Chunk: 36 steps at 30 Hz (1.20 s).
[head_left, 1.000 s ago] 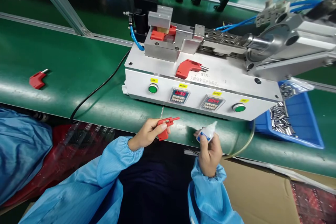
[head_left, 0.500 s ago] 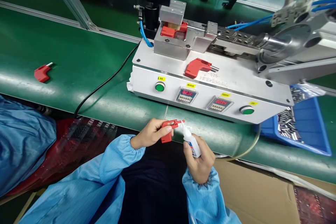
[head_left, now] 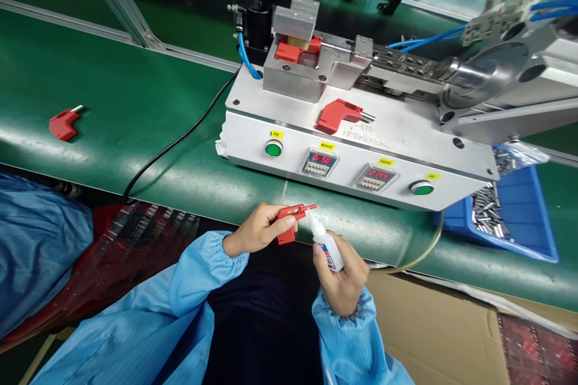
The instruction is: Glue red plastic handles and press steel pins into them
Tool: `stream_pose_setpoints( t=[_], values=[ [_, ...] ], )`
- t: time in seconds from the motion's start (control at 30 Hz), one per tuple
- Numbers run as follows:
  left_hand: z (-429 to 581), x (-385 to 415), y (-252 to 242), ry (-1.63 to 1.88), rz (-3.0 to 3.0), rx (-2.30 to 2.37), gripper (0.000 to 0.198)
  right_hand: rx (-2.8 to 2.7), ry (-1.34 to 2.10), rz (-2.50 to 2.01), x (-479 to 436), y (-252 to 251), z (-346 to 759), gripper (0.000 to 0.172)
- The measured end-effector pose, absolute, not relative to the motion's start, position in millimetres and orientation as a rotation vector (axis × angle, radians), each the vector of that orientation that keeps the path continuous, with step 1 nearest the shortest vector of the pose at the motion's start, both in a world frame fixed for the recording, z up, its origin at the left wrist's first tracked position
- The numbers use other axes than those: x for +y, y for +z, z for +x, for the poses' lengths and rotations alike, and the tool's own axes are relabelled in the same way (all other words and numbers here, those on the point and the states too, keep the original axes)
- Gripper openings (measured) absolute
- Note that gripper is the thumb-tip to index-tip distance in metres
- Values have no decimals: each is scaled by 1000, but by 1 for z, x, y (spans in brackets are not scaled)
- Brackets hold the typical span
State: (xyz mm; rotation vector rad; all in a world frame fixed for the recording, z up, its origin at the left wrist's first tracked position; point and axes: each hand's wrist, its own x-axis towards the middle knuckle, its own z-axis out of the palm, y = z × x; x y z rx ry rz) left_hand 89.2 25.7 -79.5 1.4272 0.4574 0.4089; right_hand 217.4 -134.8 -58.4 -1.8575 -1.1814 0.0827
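Between the thumb and fingers of my left hand (head_left: 259,230) is an angled red plastic part (head_left: 286,234), its thin red prong pointing right. My right hand (head_left: 344,271) is wrapped around a small white glue bottle (head_left: 331,252) with a printed label. The bottle tilts up to the left, and its narrow nozzle (head_left: 312,216) meets or nearly meets the prong; contact is too small to tell. Beyond my hands, a similar red part with a metal pin (head_left: 339,116) lies on the machine's top plate. Another red part (head_left: 64,124) rests on the green bench at left.
A bench machine (head_left: 352,153) with green buttons and red digital displays stands ahead, a red part in its metal fixture (head_left: 293,81). A blue bin (head_left: 530,216) of metal pins sits at right. A black cable (head_left: 180,138) crosses the bench. Cardboard (head_left: 433,325) lies lower right.
The nozzle has shifted slightly left along the red part's prong. The digits on the machine's displays have changed. The whole view has shifted slightly; both hands keep their holds.
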Motion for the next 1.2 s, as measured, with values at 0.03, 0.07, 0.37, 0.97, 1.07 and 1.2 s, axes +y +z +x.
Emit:
stream_pose_setpoints(
  t=[0.03, 0.07, 0.37, 0.97, 1.07, 1.2],
  values=[
    [89, 26, -80, 409, 1430, 457, 54, -1172, 85, -1866, -135, -58, 218, 10],
    [89, 25, -80, 410, 1433, 457, 53, -1162, 86, -1875, -135, -58, 218, 11],
    [89, 25, -80, 423, 1475, 464, 49, -1119, 117, -1886, -136, -54, 219, 12],
    [90, 26, -78, 383, 1376, 499, 61, -819, 158, -1888, -145, -59, 225, 30],
    [90, 25, -78, 382, 1367, 513, 61, -767, 191, -1858, -144, -60, 228, 31],
    [91, 26, -80, 383, 1366, 516, 60, -733, 334, -1795, -140, -63, 239, 28]
  ],
)
